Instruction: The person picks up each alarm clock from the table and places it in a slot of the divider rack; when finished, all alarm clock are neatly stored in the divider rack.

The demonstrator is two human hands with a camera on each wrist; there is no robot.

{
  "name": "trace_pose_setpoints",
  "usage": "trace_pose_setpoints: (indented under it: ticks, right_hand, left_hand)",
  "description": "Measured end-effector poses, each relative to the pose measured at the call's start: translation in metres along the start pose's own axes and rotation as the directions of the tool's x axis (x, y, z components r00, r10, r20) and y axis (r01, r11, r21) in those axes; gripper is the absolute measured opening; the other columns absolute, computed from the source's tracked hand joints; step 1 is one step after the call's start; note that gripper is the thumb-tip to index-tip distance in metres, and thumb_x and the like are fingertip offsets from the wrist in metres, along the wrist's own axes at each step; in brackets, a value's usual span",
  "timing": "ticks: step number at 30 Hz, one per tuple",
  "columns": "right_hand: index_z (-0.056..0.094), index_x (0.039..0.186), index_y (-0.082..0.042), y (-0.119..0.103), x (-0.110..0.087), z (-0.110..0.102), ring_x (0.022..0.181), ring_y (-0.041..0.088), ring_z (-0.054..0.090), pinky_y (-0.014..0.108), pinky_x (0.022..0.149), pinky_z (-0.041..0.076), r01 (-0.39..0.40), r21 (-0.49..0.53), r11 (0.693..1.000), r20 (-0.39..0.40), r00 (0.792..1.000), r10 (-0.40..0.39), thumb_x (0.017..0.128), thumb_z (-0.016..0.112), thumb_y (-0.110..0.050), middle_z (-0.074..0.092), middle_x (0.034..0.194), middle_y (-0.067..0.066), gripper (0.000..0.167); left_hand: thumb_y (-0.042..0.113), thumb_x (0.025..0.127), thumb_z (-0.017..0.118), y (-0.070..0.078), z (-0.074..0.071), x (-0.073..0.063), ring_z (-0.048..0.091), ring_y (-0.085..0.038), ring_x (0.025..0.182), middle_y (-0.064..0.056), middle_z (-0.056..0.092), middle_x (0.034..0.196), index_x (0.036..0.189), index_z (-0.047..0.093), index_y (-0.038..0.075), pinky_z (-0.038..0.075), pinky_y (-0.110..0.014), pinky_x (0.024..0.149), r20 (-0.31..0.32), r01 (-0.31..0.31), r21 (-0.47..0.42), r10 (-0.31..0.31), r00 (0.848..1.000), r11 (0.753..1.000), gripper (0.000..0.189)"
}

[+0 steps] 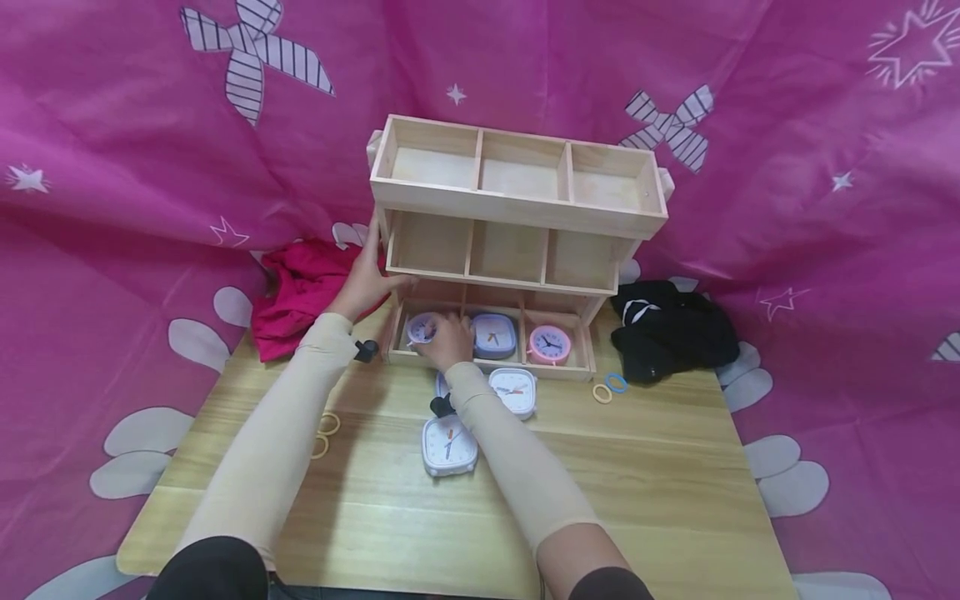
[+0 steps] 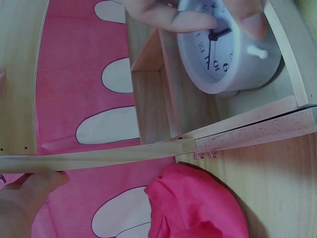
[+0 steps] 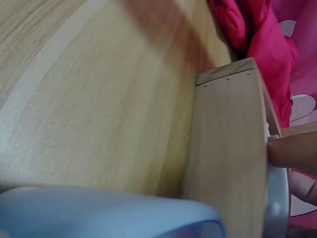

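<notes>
A three-tier wooden rack [image 1: 517, 212] with divided trays stands at the back of the table. My left hand [image 1: 365, 283] grips its left side, thumb toward the front beside the middle tier. In the bottom tier's left compartment, my right hand [image 1: 450, 340] pinches a round pale-lilac alarm clock [image 2: 218, 79], fingers over its face and casing. Beside it in that tier sit a blue square clock [image 1: 493, 335] and a pink round clock [image 1: 549, 344]. Two white square clocks [image 1: 448, 446] lie before the rack; another clock [image 1: 441, 383] is mostly hidden by my right forearm.
Red cloth [image 1: 300, 287] lies left of the rack, black cloth [image 1: 667, 333] right of it. Yellow rings [image 1: 327, 423] lie on the table [image 1: 645, 483] at left; a blue ring [image 1: 617, 382] and a yellow one lie near the rack's right corner. A pink curtain [image 1: 525, 58] hangs behind.
</notes>
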State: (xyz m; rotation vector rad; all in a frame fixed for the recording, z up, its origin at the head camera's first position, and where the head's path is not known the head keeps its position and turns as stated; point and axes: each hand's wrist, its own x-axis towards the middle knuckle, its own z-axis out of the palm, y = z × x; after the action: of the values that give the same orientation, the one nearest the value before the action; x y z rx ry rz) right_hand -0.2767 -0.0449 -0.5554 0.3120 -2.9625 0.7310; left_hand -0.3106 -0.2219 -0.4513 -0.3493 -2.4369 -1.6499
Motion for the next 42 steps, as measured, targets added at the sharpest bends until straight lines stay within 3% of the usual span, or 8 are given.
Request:
trace_pose_setpoints:
  ticks: [4,8,11,14,20,25,35,42]
  right_hand:
    - [0.072,0.086,-0.019,0.003,0.0,0.001,0.112,0.03,0.062,0.047,0.104,0.047,0.014,-0.025,1.0,0.0,1.0,-0.014,0.08,0.091,-0.045,0.076,0.103,0.0,0.033]
    - [0.076,0.082,-0.02,0.005,0.0,0.0,0.116,0.031,0.064,0.048,0.102,0.048,0.037,-0.03,0.999,-0.004,0.999,-0.038,0.083,0.088,-0.04,0.077,0.101,0.0,0.024]
    - [0.081,0.089,-0.019,0.006,-0.001,-0.001,0.127,0.034,0.063,0.05,0.107,0.047,0.056,-0.012,0.998,0.0,0.998,-0.056,0.085,0.085,-0.038,0.078,0.11,0.003,0.02]
    - [0.083,0.098,-0.018,0.008,-0.002,-0.003,0.132,0.035,0.062,0.051,0.113,0.046,0.073,0.03,0.997,0.005,0.997,-0.073,0.087,0.082,-0.036,0.076,0.124,0.007,0.021]
    - [0.08,0.113,-0.009,0.019,-0.014,-0.018,0.136,0.038,0.059,0.05,0.119,0.047,0.097,0.224,0.97,0.035,0.994,-0.108,0.09,0.08,-0.026,0.066,0.144,0.015,0.029]
    - [0.078,0.118,-0.004,0.033,-0.031,-0.039,0.139,0.038,0.056,0.051,0.122,0.045,0.151,0.313,0.937,0.021,0.986,-0.166,0.092,0.081,-0.02,0.065,0.146,0.017,0.03]
    - [0.076,0.123,-0.004,0.09,-0.082,-0.064,0.135,0.039,0.06,0.06,0.121,0.043,0.254,0.262,0.931,-0.11,0.966,-0.232,0.092,0.082,-0.022,0.068,0.139,0.018,0.036]
    - [0.07,0.136,-0.006,0.127,-0.117,-0.076,0.142,0.039,0.056,0.066,0.119,0.043,0.266,0.225,0.937,-0.135,0.961,-0.241,0.088,0.086,-0.024,0.063,0.148,0.019,0.054]
  left_hand:
    - [-0.005,0.083,0.087,-0.011,0.001,0.005,0.022,-0.039,0.164,-0.012,0.012,0.18,0.172,-0.01,0.03,0.024,-0.058,0.134,-0.003,0.002,0.022,-0.002,1.0,1.0,0.136]
    - [-0.008,0.082,0.086,-0.008,0.001,0.006,0.021,-0.038,0.165,-0.011,0.011,0.181,0.172,-0.01,0.031,0.027,-0.057,0.133,-0.002,-0.002,-0.015,0.002,1.0,1.0,0.138]
    - [-0.013,0.081,0.084,0.006,-0.001,0.003,0.022,-0.042,0.163,-0.016,0.011,0.18,0.173,-0.008,0.024,0.028,-0.059,0.132,0.006,-0.02,-0.05,0.02,1.0,0.999,0.135]
    - [-0.015,0.08,0.083,0.01,-0.002,0.003,0.024,-0.045,0.162,-0.02,0.014,0.178,0.173,-0.006,0.019,0.026,-0.061,0.133,0.004,-0.041,-0.056,0.041,0.999,0.998,0.133]
    - [-0.012,0.079,0.087,-0.013,-0.001,0.01,0.03,-0.041,0.16,-0.015,0.02,0.178,0.173,-0.005,0.029,0.027,-0.061,0.132,-0.016,-0.058,-0.051,0.057,0.998,0.997,0.138]
    - [-0.012,0.079,0.087,-0.016,-0.002,0.01,0.034,-0.039,0.158,-0.014,0.022,0.177,0.173,-0.006,0.033,0.033,-0.06,0.13,-0.006,-0.053,-0.059,0.053,0.999,0.997,0.139]
    - [-0.014,0.079,0.085,-0.019,0.0,0.01,0.029,-0.039,0.161,-0.013,0.017,0.178,0.173,-0.007,0.033,0.033,-0.06,0.13,0.002,-0.041,-0.088,0.041,0.999,0.995,0.14]
    - [-0.011,0.08,0.086,-0.019,0.001,0.009,0.033,-0.04,0.159,-0.011,0.021,0.178,0.173,-0.004,0.036,0.033,-0.06,0.13,-0.005,-0.053,-0.076,0.053,0.999,0.996,0.138]
